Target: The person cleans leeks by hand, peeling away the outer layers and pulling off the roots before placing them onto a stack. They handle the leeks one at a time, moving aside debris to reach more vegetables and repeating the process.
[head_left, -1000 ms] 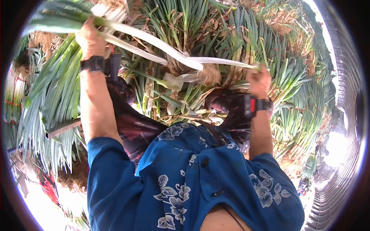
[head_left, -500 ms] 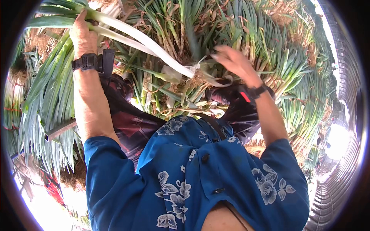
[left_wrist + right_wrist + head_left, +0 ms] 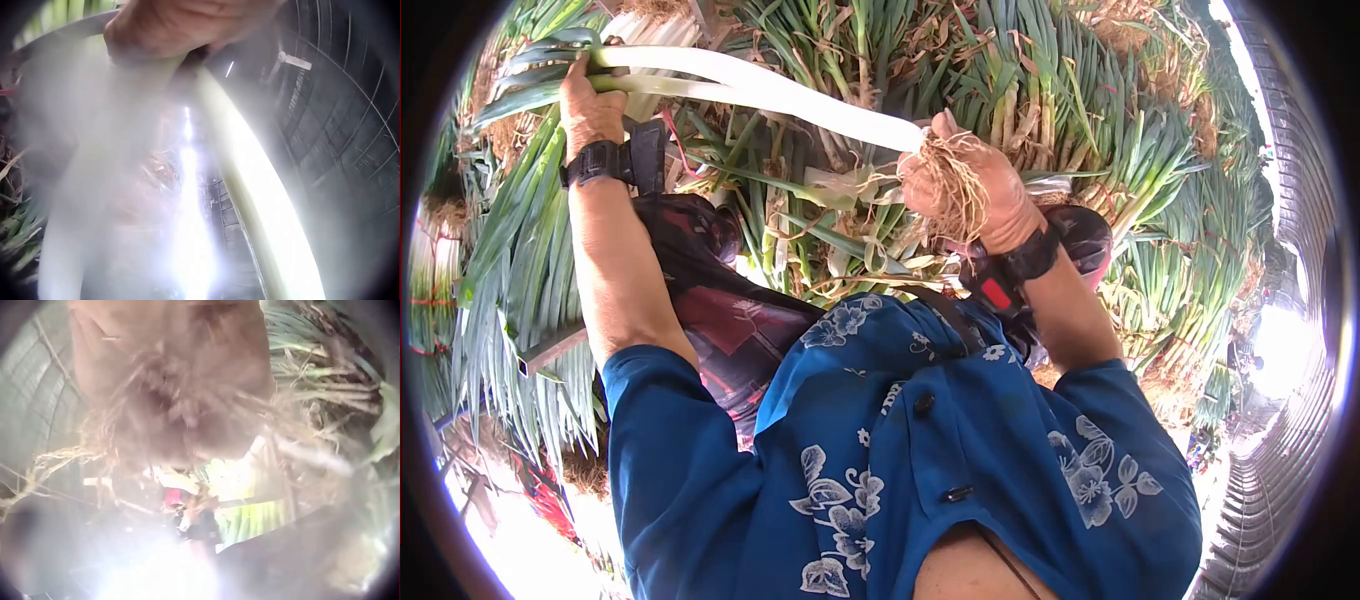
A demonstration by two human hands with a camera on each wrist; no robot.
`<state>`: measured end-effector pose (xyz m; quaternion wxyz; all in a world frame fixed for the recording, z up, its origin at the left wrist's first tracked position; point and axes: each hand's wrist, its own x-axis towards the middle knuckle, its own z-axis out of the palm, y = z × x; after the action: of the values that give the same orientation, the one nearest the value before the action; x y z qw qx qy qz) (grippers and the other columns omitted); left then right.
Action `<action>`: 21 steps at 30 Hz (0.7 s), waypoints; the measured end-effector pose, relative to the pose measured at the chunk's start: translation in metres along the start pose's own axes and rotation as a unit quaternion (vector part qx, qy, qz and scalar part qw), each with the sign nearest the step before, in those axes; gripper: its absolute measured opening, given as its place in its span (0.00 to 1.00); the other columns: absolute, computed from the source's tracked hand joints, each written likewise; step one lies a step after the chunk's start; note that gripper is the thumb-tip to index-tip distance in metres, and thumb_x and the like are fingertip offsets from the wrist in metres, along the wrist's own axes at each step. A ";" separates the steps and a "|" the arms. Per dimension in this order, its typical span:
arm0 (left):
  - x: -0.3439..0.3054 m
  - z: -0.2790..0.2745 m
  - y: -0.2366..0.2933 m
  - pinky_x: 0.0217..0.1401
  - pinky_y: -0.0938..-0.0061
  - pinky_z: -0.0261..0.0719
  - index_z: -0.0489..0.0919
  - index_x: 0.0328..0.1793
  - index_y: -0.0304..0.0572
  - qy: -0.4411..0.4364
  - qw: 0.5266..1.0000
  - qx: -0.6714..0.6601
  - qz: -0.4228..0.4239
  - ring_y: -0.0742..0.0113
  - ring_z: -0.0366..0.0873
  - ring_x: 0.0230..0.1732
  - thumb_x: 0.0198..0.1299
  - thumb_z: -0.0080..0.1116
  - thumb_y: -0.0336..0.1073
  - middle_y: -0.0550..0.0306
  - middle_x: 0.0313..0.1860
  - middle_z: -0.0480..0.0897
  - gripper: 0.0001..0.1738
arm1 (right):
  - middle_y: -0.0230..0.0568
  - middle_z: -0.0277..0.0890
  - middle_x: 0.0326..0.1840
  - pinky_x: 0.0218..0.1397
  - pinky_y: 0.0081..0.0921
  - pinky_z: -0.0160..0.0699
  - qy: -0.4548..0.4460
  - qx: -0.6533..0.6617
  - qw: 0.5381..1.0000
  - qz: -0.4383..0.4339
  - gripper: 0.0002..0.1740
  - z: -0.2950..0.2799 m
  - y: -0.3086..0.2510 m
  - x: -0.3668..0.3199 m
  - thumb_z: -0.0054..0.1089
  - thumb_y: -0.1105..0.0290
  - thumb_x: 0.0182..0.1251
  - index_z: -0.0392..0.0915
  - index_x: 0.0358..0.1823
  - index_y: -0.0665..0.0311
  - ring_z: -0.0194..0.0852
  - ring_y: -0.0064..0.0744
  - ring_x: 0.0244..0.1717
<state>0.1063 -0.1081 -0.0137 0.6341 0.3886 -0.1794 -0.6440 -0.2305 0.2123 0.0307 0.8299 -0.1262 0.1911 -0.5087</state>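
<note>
Two long white green onions stretch across the head view, from green leaves at the upper left to a tuft of roots. The left hand grips them where the leaves begin. At the other end, the right hand holds the root end, its fingers curled and thumb up beside the white base. Seen from the left wrist, the hand is above two pale stalks that spread apart. In the blurred right wrist view, thin roots hang over the curled hand.
Bundles of green onions lie ahead and to the right. More leaves hang at the left over a metal bar. Loose leaves and peelings cover the ground between the knees. A dark ribbed sheet curves along the right side.
The right hand pulled a strip of white skin out to the right, opened without it, then came back left onto the root end. The left hand has shifted slightly left with the stalks.
</note>
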 end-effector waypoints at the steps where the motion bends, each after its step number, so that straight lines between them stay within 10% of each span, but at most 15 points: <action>1: 0.005 -0.013 -0.003 0.50 0.72 0.79 0.76 0.55 0.32 -0.033 0.973 0.204 0.105 0.59 0.82 0.43 0.65 0.53 0.28 0.49 0.42 0.84 0.13 | 0.41 0.81 0.40 0.34 0.22 0.78 0.038 -0.045 0.998 -0.026 0.16 0.010 0.003 -0.001 0.55 0.59 0.72 0.78 0.48 0.66 0.78 0.29 0.31; 3: 0.014 -0.039 -0.012 0.51 0.66 0.80 0.76 0.54 0.35 -0.083 0.764 0.570 0.291 0.56 0.81 0.46 0.70 0.49 0.35 0.49 0.45 0.82 0.13 | 0.41 0.81 0.40 0.37 0.23 0.79 0.113 -0.134 0.981 -0.079 0.15 0.039 0.016 -0.013 0.54 0.62 0.72 0.78 0.49 0.66 0.78 0.30 0.32; 4: 0.025 -0.035 -0.013 0.49 0.69 0.81 0.77 0.53 0.35 -0.052 0.916 0.348 0.191 0.59 0.80 0.45 0.68 0.50 0.31 0.51 0.43 0.82 0.11 | 0.38 0.78 0.36 0.36 0.21 0.74 0.156 -0.245 0.953 -0.086 0.14 0.052 0.022 -0.021 0.53 0.62 0.72 0.78 0.46 0.67 0.74 0.26 0.31; 6: 0.032 -0.039 -0.016 0.47 0.72 0.81 0.77 0.50 0.33 -0.066 0.919 0.322 0.219 0.62 0.80 0.43 0.66 0.52 0.26 0.52 0.39 0.81 0.09 | 0.31 0.70 0.28 0.34 0.19 0.64 0.212 -0.506 0.833 -0.075 0.16 0.078 0.032 -0.039 0.50 0.62 0.73 0.78 0.39 0.70 0.64 0.18 0.30; 9: -0.054 0.009 -0.015 0.48 0.77 0.82 0.77 0.50 0.25 -0.049 0.639 0.649 0.410 0.65 0.81 0.41 0.63 0.55 0.27 0.48 0.37 0.81 0.12 | 0.28 0.65 0.23 0.32 0.18 0.58 0.198 -0.608 0.767 -0.060 0.17 0.090 0.033 -0.069 0.49 0.62 0.73 0.77 0.35 0.71 0.59 0.14 0.29; 12: -0.039 0.015 -0.043 0.47 0.78 0.81 0.77 0.51 0.24 -0.105 0.811 0.448 0.362 0.63 0.81 0.41 0.62 0.56 0.27 0.46 0.40 0.82 0.14 | 0.30 0.68 0.23 0.31 0.20 0.60 0.231 -0.612 0.753 -0.070 0.16 0.088 0.039 -0.099 0.52 0.63 0.72 0.77 0.35 0.71 0.62 0.17 0.27; 16: -0.046 0.023 -0.050 0.46 0.77 0.80 0.79 0.46 0.27 -0.067 0.715 0.547 0.430 0.70 0.80 0.42 0.64 0.52 0.30 0.46 0.43 0.82 0.11 | 0.32 0.72 0.23 0.29 0.24 0.65 0.134 -0.791 0.583 -0.129 0.10 0.079 0.039 -0.151 0.56 0.68 0.70 0.77 0.36 0.70 0.67 0.25 0.24; 17: -0.035 0.019 -0.037 0.44 0.77 0.80 0.79 0.44 0.28 -0.032 0.713 0.549 0.435 0.71 0.80 0.41 0.65 0.51 0.30 0.47 0.43 0.82 0.11 | 0.32 0.72 0.22 0.28 0.24 0.64 0.203 -0.726 0.648 -0.108 0.11 0.072 0.046 -0.180 0.55 0.66 0.70 0.77 0.35 0.68 0.67 0.25 0.23; 19: -0.029 0.029 -0.004 0.44 0.69 0.79 0.80 0.44 0.35 -0.018 0.908 0.335 0.249 0.62 0.82 0.40 0.63 0.54 0.36 0.47 0.42 0.83 0.11 | 0.31 0.70 0.20 0.24 0.23 0.59 0.362 -0.544 0.751 -0.098 0.15 0.055 0.054 -0.223 0.53 0.60 0.72 0.75 0.33 0.65 0.63 0.23 0.20; 21: -0.040 0.048 0.000 0.44 0.71 0.78 0.79 0.42 0.37 0.032 0.988 0.059 0.142 0.64 0.80 0.39 0.68 0.50 0.39 0.52 0.40 0.82 0.13 | 0.29 0.65 0.18 0.19 0.20 0.51 0.443 -0.348 0.822 -0.083 0.18 0.046 0.027 -0.234 0.50 0.55 0.73 0.73 0.31 0.61 0.56 0.19 0.16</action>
<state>0.0675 -0.0822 0.0277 0.7006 0.4164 -0.2502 -0.5226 -0.2840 0.4336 0.1053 0.5118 -0.1831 0.6912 -0.4762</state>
